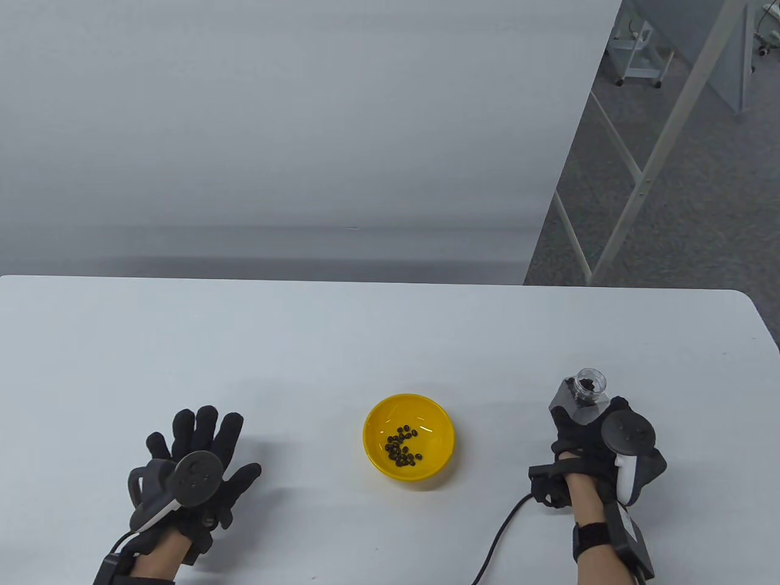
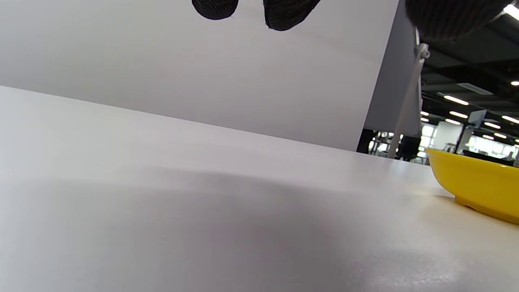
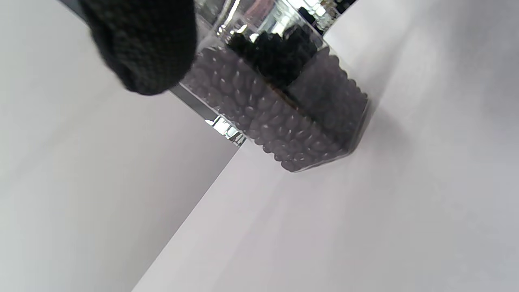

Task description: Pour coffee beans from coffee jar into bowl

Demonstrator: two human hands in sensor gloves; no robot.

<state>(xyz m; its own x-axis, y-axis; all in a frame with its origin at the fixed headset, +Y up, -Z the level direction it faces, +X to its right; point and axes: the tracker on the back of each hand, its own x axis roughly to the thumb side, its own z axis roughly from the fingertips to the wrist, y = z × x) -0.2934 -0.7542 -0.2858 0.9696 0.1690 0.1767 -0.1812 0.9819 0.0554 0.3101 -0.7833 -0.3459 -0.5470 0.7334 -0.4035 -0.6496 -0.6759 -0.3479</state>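
Observation:
A yellow bowl (image 1: 409,445) sits on the white table (image 1: 304,341) at the front middle, with several coffee beans (image 1: 402,446) in it. Its side also shows in the left wrist view (image 2: 478,186). My right hand (image 1: 579,429) grips a clear square coffee jar (image 1: 582,395), open at the top and upright, to the right of the bowl. In the right wrist view the jar (image 3: 279,105) is packed with beans and its base is at the table surface. My left hand (image 1: 201,454) lies flat on the table left of the bowl, fingers spread and empty.
A black cable (image 1: 503,536) runs from my right wrist to the front edge. The table's far edge (image 1: 365,281) meets a grey wall panel. Its right edge (image 1: 769,332) borders open floor with metal frames.

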